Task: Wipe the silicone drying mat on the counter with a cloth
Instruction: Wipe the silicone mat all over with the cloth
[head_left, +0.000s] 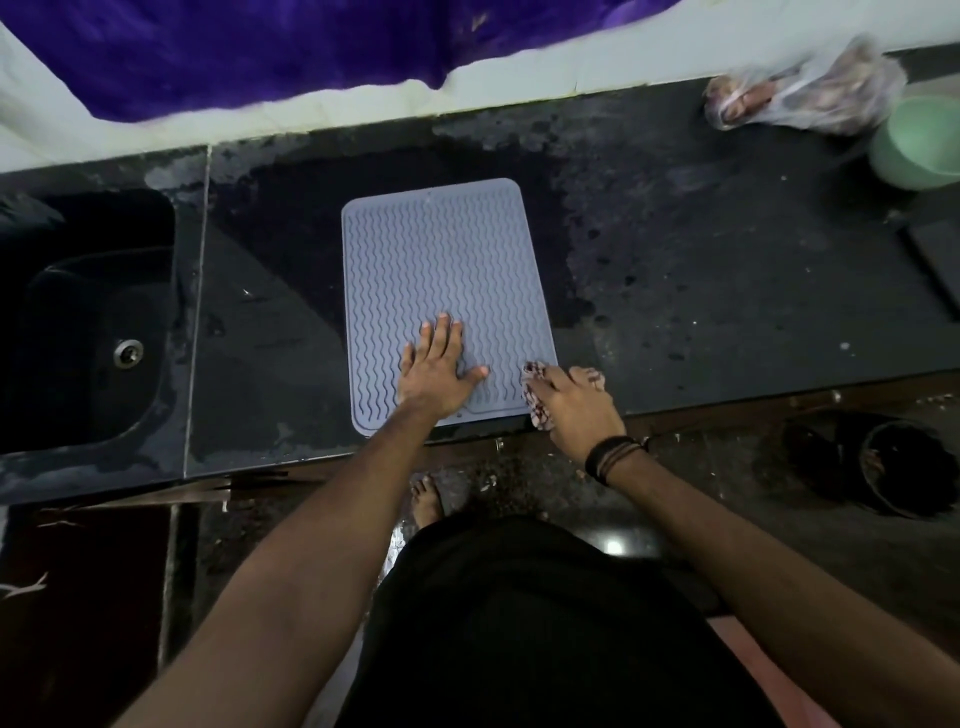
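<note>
A grey silicone drying mat (441, 260) with wavy ridges lies flat on the dark stone counter (701, 291), its near edge at the counter's front edge. My left hand (436, 371) rests flat on the mat's near part, fingers spread, holding nothing. My right hand (571, 402) is closed on a bunched patterned cloth (535, 400) at the mat's near right corner, right at the counter edge. Most of the cloth is hidden under the hand.
A black sink (88, 322) with a metal drain is set into the counter at the left. At the far right stand a green bowl (919, 145) and a plastic bag (800, 93). A wet patch surrounds the mat. A dark bucket (909, 467) sits on the floor.
</note>
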